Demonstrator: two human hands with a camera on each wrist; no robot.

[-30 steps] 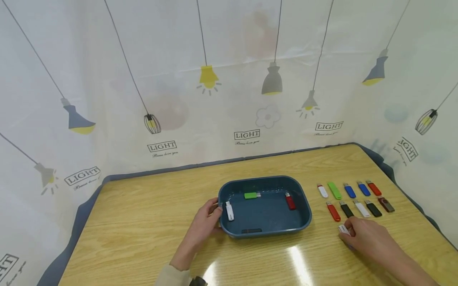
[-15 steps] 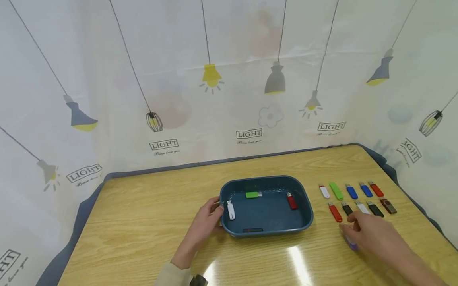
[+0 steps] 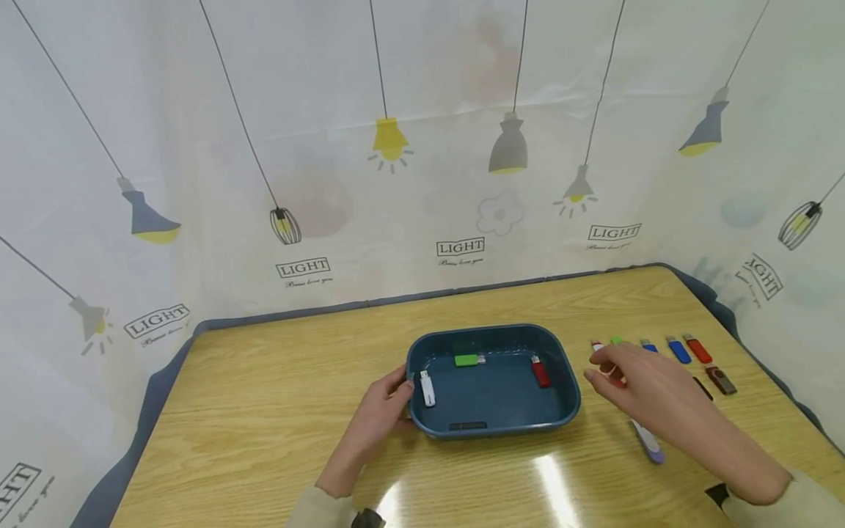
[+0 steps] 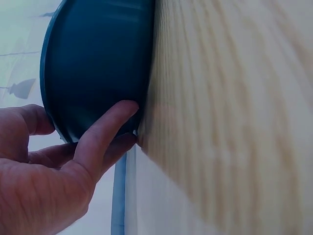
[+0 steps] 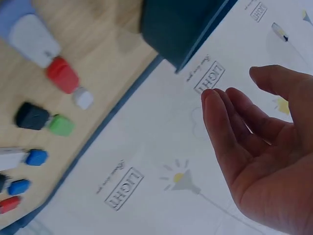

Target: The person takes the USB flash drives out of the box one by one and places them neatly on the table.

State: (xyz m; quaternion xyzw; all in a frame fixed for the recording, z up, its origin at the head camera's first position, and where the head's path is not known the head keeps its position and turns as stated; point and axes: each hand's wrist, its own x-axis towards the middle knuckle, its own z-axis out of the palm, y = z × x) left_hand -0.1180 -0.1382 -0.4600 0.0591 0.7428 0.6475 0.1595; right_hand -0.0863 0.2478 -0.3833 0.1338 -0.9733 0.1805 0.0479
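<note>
My left hand grips the left end of a dark blue plastic tray, thumb at the rim and fingers against the outer wall. Inside the tray lie a green USB stick, a white one, a dark red one and a black one. Right of the tray, my right hand hovers over the rows of sticks, fingers loosely bent. Nothing shows between its thumb and fingertips in the right wrist view. A white and purple USB stick lies on the table below this hand.
Several USB sticks, among them a blue one, a red one and a brown one, lie at the table's right; my right hand partly covers others. A patterned cloth stands behind the wooden table.
My right hand has let go of the white and purple stick, which stays on the table. The hand has risen and moved away toward the tray. The left hand keeps its hold.
</note>
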